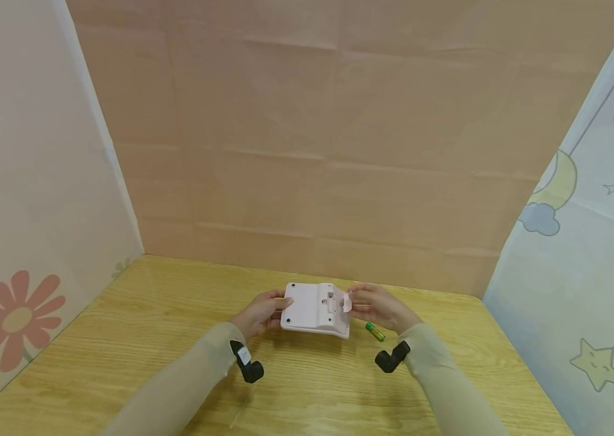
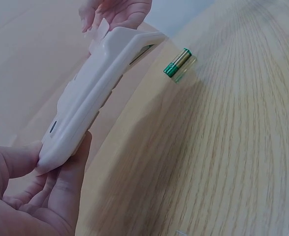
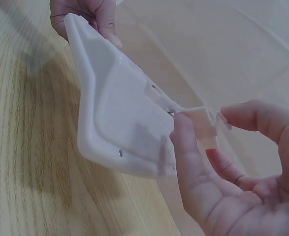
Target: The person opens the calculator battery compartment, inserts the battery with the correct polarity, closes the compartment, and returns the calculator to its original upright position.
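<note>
A pale pink calculator (image 1: 303,307) is held above the table, its back facing up, with keys and part of a display showing underneath in the left wrist view. My left hand (image 1: 260,313) grips its left end between thumb and fingers. On the back, the battery compartment (image 1: 331,303) is uncovered and a metal contact shows. My right hand (image 1: 380,307) pinches the small pale battery cover (image 3: 202,123) by the calculator's right end; whether the cover touches the calculator I cannot tell. A green and gold battery (image 1: 375,331) lies on the table below the right hand.
The wooden table (image 1: 307,387) meets a brown paper-like backdrop (image 1: 307,151) behind the hands. Printed panels stand at left and right. Black wrist cameras, such as the left one (image 1: 247,363), are strapped at both sleeves.
</note>
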Tool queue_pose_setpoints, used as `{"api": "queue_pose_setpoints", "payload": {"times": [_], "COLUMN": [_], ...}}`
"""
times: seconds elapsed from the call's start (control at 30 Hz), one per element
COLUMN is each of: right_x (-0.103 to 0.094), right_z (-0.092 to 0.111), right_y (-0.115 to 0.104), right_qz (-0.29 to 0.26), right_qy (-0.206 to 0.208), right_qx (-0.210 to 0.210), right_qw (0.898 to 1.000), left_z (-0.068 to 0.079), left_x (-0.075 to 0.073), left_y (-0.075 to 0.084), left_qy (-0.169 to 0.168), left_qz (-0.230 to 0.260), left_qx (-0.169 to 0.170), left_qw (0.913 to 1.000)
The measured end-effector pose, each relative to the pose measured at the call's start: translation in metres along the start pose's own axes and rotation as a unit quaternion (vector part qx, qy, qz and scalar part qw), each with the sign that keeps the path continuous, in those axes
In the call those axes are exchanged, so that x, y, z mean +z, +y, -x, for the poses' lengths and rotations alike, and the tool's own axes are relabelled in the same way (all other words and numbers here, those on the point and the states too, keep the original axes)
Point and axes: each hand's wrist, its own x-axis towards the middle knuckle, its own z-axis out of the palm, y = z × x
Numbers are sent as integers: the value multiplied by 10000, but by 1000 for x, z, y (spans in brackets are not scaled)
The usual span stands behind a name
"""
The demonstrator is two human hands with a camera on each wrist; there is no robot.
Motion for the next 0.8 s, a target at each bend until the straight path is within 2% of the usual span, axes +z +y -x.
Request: {"api": "queue_pose_setpoints", "payload": {"times": [0.2, 0.43, 0.67, 0.8], "right_x": [-5, -6, -8, -13], "right_z": [-1, 0, 3, 4], "right_y": [4, 4, 1, 0], "right_qz": [-236, -299, -338, -72], "right_qy": [-179, -187, 22, 134], "right_qx": [8, -6, 114, 94], "right_qw": [9996, 9994, 9994, 9998], "left_z": [-1, -1, -2, -3], "left_x": [0, 0, -1, -1], "left_y": [-1, -1, -1, -1], "left_qy": [21, 9, -6, -9], "left_qz": [-11, 6, -2, -14], "left_qx": [-23, -26, -32, -28], "left_qw": [10000, 10000, 10000, 10000]}}
